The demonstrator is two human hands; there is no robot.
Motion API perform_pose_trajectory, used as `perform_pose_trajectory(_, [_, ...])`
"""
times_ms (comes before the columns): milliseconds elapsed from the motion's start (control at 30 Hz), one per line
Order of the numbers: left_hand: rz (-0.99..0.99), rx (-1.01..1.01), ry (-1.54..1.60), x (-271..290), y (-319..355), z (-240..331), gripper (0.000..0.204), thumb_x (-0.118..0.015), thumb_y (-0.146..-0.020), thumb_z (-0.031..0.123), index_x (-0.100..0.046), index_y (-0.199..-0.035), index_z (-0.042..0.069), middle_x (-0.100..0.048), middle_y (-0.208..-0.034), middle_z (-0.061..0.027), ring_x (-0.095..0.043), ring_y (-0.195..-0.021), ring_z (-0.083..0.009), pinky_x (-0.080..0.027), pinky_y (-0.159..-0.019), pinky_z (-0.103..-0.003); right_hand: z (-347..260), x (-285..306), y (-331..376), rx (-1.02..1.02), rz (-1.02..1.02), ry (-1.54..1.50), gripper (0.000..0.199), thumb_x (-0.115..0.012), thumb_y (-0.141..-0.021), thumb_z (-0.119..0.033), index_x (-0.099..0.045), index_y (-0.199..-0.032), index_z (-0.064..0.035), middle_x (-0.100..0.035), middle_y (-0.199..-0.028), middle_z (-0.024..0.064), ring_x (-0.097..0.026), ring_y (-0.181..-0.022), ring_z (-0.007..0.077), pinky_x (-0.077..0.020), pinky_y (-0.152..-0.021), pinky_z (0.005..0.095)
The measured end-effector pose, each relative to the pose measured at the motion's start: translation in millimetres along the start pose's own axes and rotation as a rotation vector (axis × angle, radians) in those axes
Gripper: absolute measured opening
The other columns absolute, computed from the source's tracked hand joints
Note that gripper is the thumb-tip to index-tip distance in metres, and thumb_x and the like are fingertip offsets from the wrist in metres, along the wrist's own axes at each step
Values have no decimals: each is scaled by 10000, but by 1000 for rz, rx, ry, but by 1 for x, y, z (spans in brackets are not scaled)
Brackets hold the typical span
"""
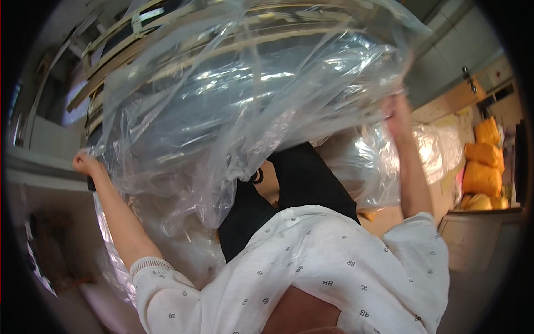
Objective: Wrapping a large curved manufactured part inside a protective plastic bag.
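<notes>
A large sheet of clear plastic film (pixel 239 106) spreads in front of me, wrinkled and shiny, with its lower folds hanging by my knees. At its left edge my left hand (pixel 87 163) is closed in a fist, gripping the film. On the far right my right hand (pixel 396 114) pinches the film's other edge; motion blurs it a little. Both arms are stretched wide apart. Through the film show wooden slats (pixel 100 67) of a rack or pallet at the far side. Whatever else lies beneath the film is hard to make out.
More clear plastic (pixel 367 161) is heaped on the floor to my right. Beyond it, several orange bundles (pixel 483 177) are stacked on a cabinet (pixel 478 231). A wooden board (pixel 453 103) stands at the far right. A pale ledge (pixel 44 167) runs along the left.
</notes>
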State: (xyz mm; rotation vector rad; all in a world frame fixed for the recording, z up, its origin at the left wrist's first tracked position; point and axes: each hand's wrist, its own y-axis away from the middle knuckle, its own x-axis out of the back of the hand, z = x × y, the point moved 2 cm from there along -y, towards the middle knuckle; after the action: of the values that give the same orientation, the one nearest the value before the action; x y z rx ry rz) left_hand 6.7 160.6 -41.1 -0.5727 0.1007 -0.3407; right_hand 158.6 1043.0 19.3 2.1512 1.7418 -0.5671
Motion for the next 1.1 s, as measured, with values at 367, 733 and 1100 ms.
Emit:
perform_pose_trajectory(367, [60, 67, -603, 25, -12, 13, 247, -496, -836, 188, -564, -947, -22, -606, -970, -220, -595, -884, -368, -455, -804, -441, -183, -24, -38, 1349, 450, 1917, 245, -530, -876, -221, -589, -1100, -139, -594, -1016, 92, -560, -957, 260, -416, -851, 366])
perform_pose_trajectory(733, [-195, -327, -1015, 64, -12, -3, 323, -438, -897, 278, -517, -1063, 13, -593, -1032, -228, -572, -931, -408, -437, -788, -466, -24, 9, -109, 622, -18, 1678, 394, -567, -851, -348, -571, -1083, -30, -576, -1020, 121, -541, -952, 287, -429, -786, 381])
perform_pose_trajectory(1100, [-222, -193, -1054, 53, 3, 13, 300, -430, -905, 298, -503, -1085, 70, -602, -1035, -191, -566, -953, -391, -429, -790, -464, 21, -38, -168, 709, 5, 1794, 438, -713, -670, -500, -627, -877, -124, -507, -973, 27, -459, -935, 221, -354, -776, 353])
